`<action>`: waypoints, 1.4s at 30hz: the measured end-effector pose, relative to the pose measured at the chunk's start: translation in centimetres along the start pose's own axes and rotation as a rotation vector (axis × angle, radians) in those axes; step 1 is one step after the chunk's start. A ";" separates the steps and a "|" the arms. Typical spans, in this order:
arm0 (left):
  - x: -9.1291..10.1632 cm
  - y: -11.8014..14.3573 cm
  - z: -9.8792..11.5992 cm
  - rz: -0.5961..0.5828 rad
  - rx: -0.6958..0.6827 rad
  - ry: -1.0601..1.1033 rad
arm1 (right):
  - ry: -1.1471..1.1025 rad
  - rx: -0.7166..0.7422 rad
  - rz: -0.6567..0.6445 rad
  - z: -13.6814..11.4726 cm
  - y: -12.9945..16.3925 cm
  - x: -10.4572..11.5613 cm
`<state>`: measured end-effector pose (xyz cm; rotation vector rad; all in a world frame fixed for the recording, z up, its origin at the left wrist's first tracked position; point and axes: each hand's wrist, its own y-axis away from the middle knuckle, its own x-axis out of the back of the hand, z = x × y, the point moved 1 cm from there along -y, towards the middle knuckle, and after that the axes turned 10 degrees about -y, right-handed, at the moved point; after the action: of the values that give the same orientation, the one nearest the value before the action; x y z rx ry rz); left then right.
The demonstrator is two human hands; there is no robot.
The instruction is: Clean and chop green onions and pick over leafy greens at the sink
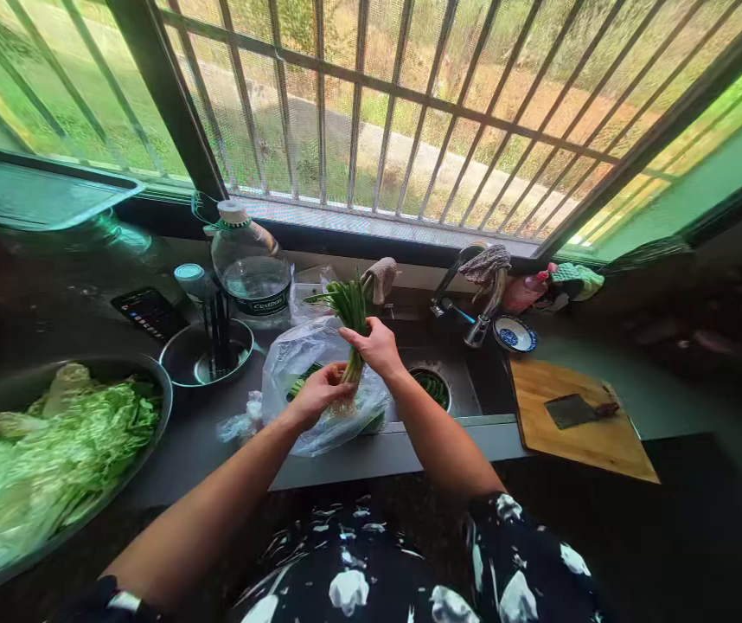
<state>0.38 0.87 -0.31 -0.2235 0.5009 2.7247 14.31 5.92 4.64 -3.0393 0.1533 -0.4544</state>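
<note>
A bunch of spring onions (pixel 348 305) is held upright over a clear plastic bag (pixel 286 355), green tops up and pale roots down. My right hand (pixel 379 348) is closed round the middle of the bunch. Lower down, the fingers of my left hand (pixel 319 396) pinch its white ends near the roots. More greens lie inside the open bag, partly hidden by my hands. Behind my right forearm, a bowl of cut greens (pixel 432 383) stands in the sink (pixel 467 391).
To the right, a cleaver (pixel 569 411) lies on a wooden cutting board (pixel 540 381). The faucet (pixel 484 316) and a small patterned dish (pixel 514 334) are behind it. At left are a pan of cabbage leaves (pixel 66 459), a metal bowl (pixel 169 368), a phone (pixel 149 313) and a large water bottle (pixel 251 268).
</note>
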 end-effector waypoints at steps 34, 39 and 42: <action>-16.1 -0.3 2.5 -0.300 0.088 0.141 | -0.202 0.249 0.212 2.3 9.3 17.0; -21.3 -2.1 -0.2 -0.246 0.218 0.261 | -0.204 0.210 0.113 5.6 8.6 22.8; -23.2 -2.9 -1.6 -0.156 0.178 0.153 | -0.245 0.134 0.040 7.4 8.1 24.8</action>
<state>22.98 -4.61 2.32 -0.4082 0.7325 2.5060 39.32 -4.47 4.07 -2.9218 0.1627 -0.0827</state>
